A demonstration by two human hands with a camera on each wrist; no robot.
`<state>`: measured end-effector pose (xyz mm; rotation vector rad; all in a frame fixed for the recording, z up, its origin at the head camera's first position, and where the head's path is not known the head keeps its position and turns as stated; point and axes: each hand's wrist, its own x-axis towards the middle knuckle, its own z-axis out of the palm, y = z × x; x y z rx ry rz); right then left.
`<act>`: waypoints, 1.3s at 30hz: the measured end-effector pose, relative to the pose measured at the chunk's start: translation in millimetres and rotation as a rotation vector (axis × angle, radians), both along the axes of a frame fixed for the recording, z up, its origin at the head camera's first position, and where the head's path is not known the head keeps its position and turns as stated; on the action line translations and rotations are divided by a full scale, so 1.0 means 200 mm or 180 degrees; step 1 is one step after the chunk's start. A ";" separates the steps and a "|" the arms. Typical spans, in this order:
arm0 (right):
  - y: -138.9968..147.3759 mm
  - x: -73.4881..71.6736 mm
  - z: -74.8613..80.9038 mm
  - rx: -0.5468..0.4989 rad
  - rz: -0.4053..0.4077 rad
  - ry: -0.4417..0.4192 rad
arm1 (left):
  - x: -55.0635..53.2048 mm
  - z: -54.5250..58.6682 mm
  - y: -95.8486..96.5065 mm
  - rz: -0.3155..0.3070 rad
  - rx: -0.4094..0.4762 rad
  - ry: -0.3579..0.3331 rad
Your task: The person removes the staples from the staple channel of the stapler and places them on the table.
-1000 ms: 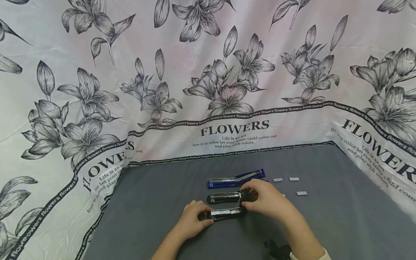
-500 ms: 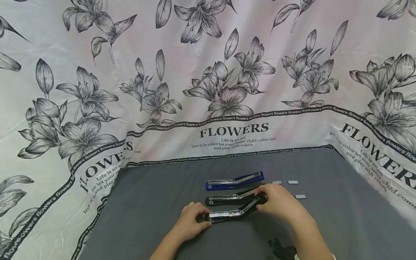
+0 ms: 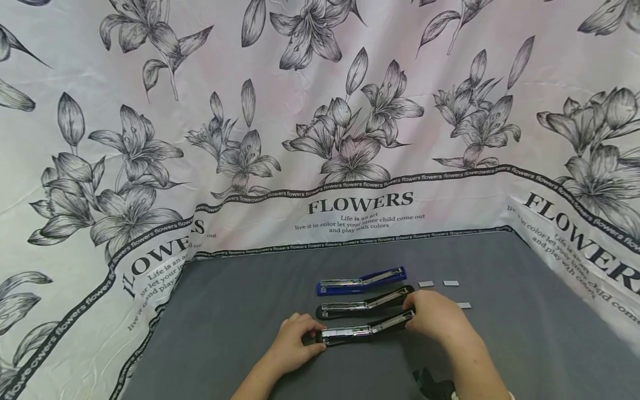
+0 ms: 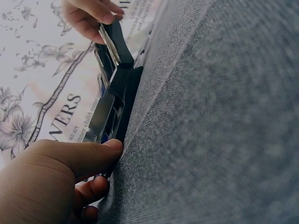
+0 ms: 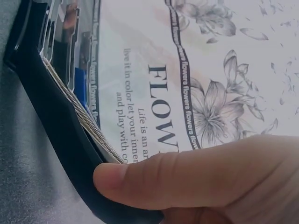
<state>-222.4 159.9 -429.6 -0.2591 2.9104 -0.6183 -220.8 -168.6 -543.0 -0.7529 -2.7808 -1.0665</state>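
A black stapler (image 3: 371,331) lies folded open on the grey cloth, the nearest of three. My left hand (image 3: 294,341) pinches its left end between thumb and fingers. At its right end, my right hand (image 3: 436,315) grips the tip of the tilted-up arm; the right wrist view shows my thumb (image 5: 135,179) pressed along that black arm, beside a long spring (image 5: 79,107). A pale strip, seemingly staples, lies in the stapler's metal channel (image 3: 345,333). Just behind are a second opened black stapler (image 3: 345,307) and an opened blue stapler (image 3: 342,286).
Small pale strips (image 3: 451,283), which look like staple strips, lie right of the staplers, one partly behind my right hand. A dark object (image 3: 434,384) sits by my right forearm at the bottom edge. A flower-printed curtain (image 3: 350,214) borders the grey cloth (image 3: 240,300).
My right hand has swung the nearest stapler's arm from upright over to the right, unfolding it. It now holds the lowered arm tip. My left hand has stayed on the left end.
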 end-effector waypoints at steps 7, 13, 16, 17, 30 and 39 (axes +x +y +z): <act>-0.03 0.01 0.03 -0.0076 -0.0012 0.0253 | 0.01 -0.01 0.00 0.0011 0.0017 0.0060; -0.11 0.04 0.04 -0.0296 0.0032 0.0535 | 0.02 0.00 0.00 0.0042 -0.0015 0.0012; -0.19 0.05 0.02 -0.0394 0.0167 0.0580 | 0.02 0.00 0.00 0.0053 -0.0021 -0.0002; -0.22 0.06 0.01 -0.0403 0.0234 0.0599 | 0.02 0.00 -0.01 0.0055 -0.0023 -0.0003; -0.43 0.09 -0.21 0.0124 0.0816 0.1097 | 0.01 -0.01 0.00 0.0041 0.0013 0.0004; -0.46 0.08 -0.25 -0.0052 0.0708 0.1189 | 0.00 -0.02 0.00 0.0036 0.0022 0.0056</act>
